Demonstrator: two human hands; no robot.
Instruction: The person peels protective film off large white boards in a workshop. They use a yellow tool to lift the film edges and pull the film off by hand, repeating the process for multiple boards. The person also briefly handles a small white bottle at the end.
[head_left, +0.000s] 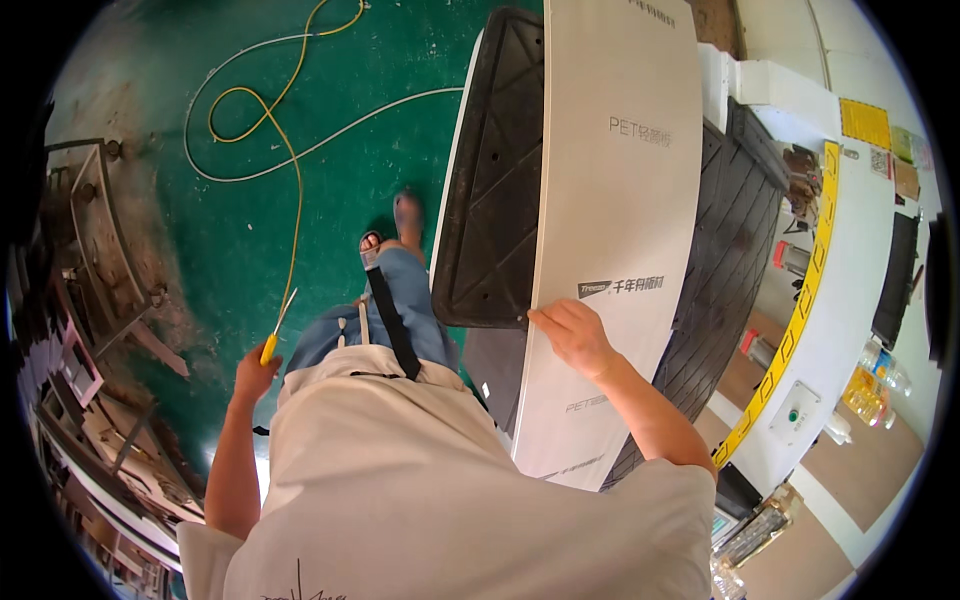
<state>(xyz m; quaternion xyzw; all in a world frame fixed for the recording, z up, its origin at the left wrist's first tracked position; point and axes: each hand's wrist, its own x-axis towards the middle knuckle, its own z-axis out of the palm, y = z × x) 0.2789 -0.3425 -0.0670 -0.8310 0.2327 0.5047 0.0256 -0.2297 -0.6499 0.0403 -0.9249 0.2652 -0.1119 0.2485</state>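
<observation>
My left hand (pixel 257 378) is closed round the yellow handle of a slim hand tool (pixel 282 320) with a narrow, pointed metal end. Whether that end is one blade or two is too small to tell. On the other side, my right hand (pixel 575 340) grips the left edge of a long white board (pixel 620 210) with printing on it, its fingertips at the edge and thumb side hidden. Against that edge, near my fingertips, lies a black ribbed plate (pixel 492 190) with rounded corners.
A yellow hose (pixel 298 220) and a pale hose (pixel 375 108) loop over the green floor (pixel 300 90). Right of the board runs a black mat-like surface (pixel 715 250), then a white machine rail with a yellow strip (pixel 808 310). Metal frames (pixel 110 240) stand at the left.
</observation>
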